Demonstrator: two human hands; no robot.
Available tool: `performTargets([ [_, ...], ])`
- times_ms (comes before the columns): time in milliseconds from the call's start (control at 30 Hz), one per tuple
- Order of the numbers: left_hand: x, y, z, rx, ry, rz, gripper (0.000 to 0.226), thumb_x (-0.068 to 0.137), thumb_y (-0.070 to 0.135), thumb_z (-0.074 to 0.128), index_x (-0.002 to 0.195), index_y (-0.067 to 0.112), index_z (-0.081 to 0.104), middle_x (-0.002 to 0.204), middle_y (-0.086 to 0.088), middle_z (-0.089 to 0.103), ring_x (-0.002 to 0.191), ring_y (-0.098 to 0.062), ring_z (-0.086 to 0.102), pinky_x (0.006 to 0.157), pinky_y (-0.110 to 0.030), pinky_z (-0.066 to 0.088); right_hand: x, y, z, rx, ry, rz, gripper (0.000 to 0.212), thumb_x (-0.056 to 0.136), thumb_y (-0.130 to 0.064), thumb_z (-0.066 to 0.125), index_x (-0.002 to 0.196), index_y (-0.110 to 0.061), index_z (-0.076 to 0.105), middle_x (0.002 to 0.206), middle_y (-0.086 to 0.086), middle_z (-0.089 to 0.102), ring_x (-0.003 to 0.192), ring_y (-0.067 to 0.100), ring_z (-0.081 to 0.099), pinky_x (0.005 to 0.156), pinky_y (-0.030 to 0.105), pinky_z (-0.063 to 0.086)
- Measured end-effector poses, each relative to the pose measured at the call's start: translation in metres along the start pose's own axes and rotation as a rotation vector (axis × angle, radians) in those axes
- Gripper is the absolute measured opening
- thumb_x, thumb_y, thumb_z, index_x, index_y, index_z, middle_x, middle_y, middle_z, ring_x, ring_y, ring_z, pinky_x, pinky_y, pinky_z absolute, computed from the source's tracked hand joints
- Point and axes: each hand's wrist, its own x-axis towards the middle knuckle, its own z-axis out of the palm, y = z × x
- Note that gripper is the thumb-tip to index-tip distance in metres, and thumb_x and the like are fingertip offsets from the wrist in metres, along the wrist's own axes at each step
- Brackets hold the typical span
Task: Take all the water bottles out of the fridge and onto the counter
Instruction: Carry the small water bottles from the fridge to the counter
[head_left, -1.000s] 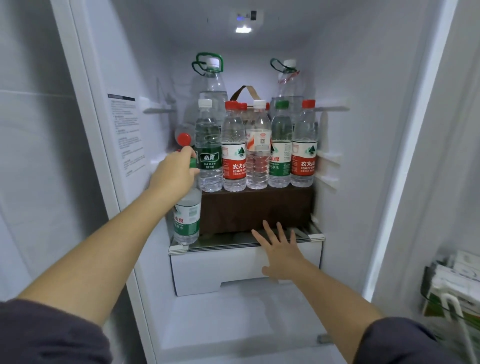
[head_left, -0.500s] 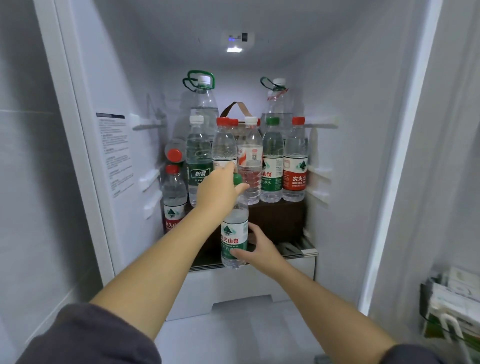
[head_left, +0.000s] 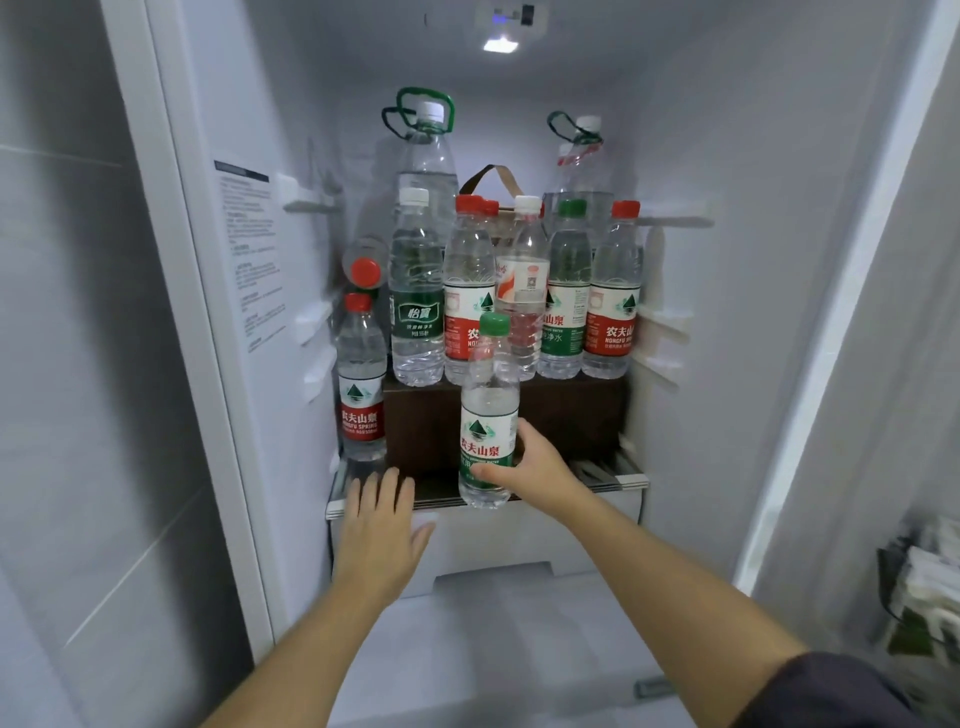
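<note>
the head view looks into the open fridge (head_left: 753, 130). the right hand (head_left: 527, 467) holds a small green-cap bottle (head_left: 488, 410) by its lower part, with the thumb across the label and the fingers curled round the back. the bottle is upright, in the air just in front of the shelf (head_left: 623, 480), and it hides part of the brown box (head_left: 571, 415) behind it. the left hand (head_left: 384, 525) is wide, with straight fingers, and holds nothing. its fingertips are at the front edge of the shelf, just under a red-label bottle (head_left: 361, 384) at the shelf's left end. whether they touch the edge i cannot tell.

many bottles are inside. five stand in a row (head_left: 569, 312) on top of the box, two big bottles (head_left: 426, 156) with green handles stand behind them, and a red-cap bottle (head_left: 365, 270) seems to lie on its side by the left wall. the worktop is not in this view.

i judge that the step in hand is carrying one bottle out, early in the task. the next move, i think, calls for drawing the right hand back and turning to the worktop with the bottle kept upright. the free left hand is near the red-label bottle and could take it on the same trip. care is needed near the row: those bottles stand close together, high on the box, so one knock could tip several.
</note>
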Motion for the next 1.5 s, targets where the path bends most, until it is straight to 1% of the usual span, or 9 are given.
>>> performTargets([
  [267, -0.002, -0.001, 0.014, 0.123, -0.016, 0.037, 0.074, 0.073, 0.053, 0.076, 0.121, -0.001, 0.063, 0.120, -0.024, 0.061, 0.113, -0.045, 0.055, 0.107, -0.056, 0.038, -0.002, 0.014, -0.051, 0.019, 0.257, 0.048, 0.057, 0.074, -0.017, 0.085, 0.121, -0.027, 0.054, 0.107, -0.015, 0.063, 0.095, -0.002, 0.060, 0.078, 0.018, 0.048],
  [467, -0.002, -0.003, 0.022, 0.172, -0.042, 0.004, 0.081, 0.089, 0.066, 0.043, 0.144, 0.007, 0.040, 0.145, -0.018, 0.041, 0.136, -0.040, 0.034, 0.119, -0.052, 0.011, 0.005, 0.025, -0.077, -0.024, 0.373, 0.100, 0.061, 0.075, -0.009, 0.081, 0.128, -0.015, 0.051, 0.118, 0.002, 0.065, 0.109, 0.019, 0.062, 0.093, 0.037, 0.051],
  [633, -0.002, -0.004, 0.023, 0.137, -0.018, 0.047, 0.079, 0.077, 0.062, 0.066, 0.129, 0.002, 0.059, 0.129, -0.022, 0.056, 0.122, -0.044, 0.049, 0.114, -0.055, 0.027, 0.005, 0.030, -0.067, 0.040, 0.440, 0.143, 0.063, 0.077, -0.008, 0.080, 0.129, -0.016, 0.046, 0.113, 0.000, 0.060, 0.113, 0.023, 0.060, 0.090, 0.035, 0.049],
  [767, -0.001, -0.005, 0.023, 0.159, -0.061, 0.011, 0.083, 0.083, 0.067, 0.053, 0.138, 0.005, 0.050, 0.140, -0.020, 0.049, 0.130, -0.041, 0.042, 0.117, -0.054, 0.017, 0.013, 0.006, -0.062, 0.092, 0.597, 0.046, 0.076, 0.070, -0.020, 0.087, 0.131, -0.019, 0.042, 0.116, -0.003, 0.058, 0.103, 0.014, 0.058, 0.089, 0.034, 0.049],
  [933, 0.002, -0.001, 0.013, 0.153, -0.183, -0.014, 0.078, 0.090, 0.066, 0.033, 0.147, 0.013, 0.031, 0.151, -0.011, 0.032, 0.140, -0.033, 0.026, 0.119, -0.047, 0.005, 0.019, -0.004, -0.055, 0.101, 0.683, 0.068, 0.062, 0.074, -0.012, 0.082, 0.121, -0.013, 0.042, 0.112, 0.005, 0.058, 0.104, 0.025, 0.059, 0.092, 0.041, 0.052],
  [1100, 0.041, 0.004, -0.062, -0.654, 0.121, -0.307, 0.030, 0.093, 0.033, 0.052, 0.117, 0.015, 0.051, 0.110, -0.002, 0.060, 0.099, -0.022, 0.057, 0.085, -0.036, 0.045, 0.019, -0.001, -0.054, 0.116, 0.694, 0.054, 0.061, 0.076, -0.011, 0.081, 0.123, -0.010, 0.042, 0.111, 0.006, 0.057, 0.098, 0.023, 0.058, 0.087, 0.038, 0.050],
  [1233, 0.119, -0.008, -0.146, -1.120, 0.244, -0.536, 0.038, 0.092, 0.032, 0.053, 0.120, 0.008, 0.043, 0.094, -0.007, 0.062, 0.076, -0.023, 0.064, 0.073, -0.040, 0.056, 0.020, 0.002, -0.054, 0.123, 0.703, 0.022, 0.055, 0.075, -0.009, 0.081, 0.108, -0.021, 0.039, 0.093, -0.008, 0.056, 0.083, 0.011, 0.056, 0.077, 0.031, 0.047],
  [1367, 0.174, -0.023, -0.192, -1.579, 0.047, -0.784, 0.039, 0.098, 0.040, 0.042, 0.115, 0.004, 0.047, 0.089, -0.012, 0.054, 0.069, -0.020, 0.056, 0.054, -0.030, 0.051, 0.022, 0.005, -0.056, 0.153, 0.689, 0.020, 0.055, 0.074, -0.010, 0.082, 0.107, -0.022, 0.040, 0.088, -0.013, 0.053, 0.077, 0.001, 0.052, 0.064, 0.022, 0.042],
  [1500, 0.190, -0.028, -0.193, -1.571, -0.146, -0.875, 0.041, 0.100, 0.044, 0.038, 0.088, 0.006, 0.047, 0.068, -0.002, 0.044, 0.050, -0.010, 0.039, 0.038, -0.020, 0.034, 0.025, 0.009, -0.056, 0.165, 0.689, 0.012, 0.056, 0.074, -0.010, 0.082, 0.109, -0.021, 0.041, 0.092, -0.007, 0.056, 0.083, 0.011, 0.056, 0.069, 0.026, 0.045],
])
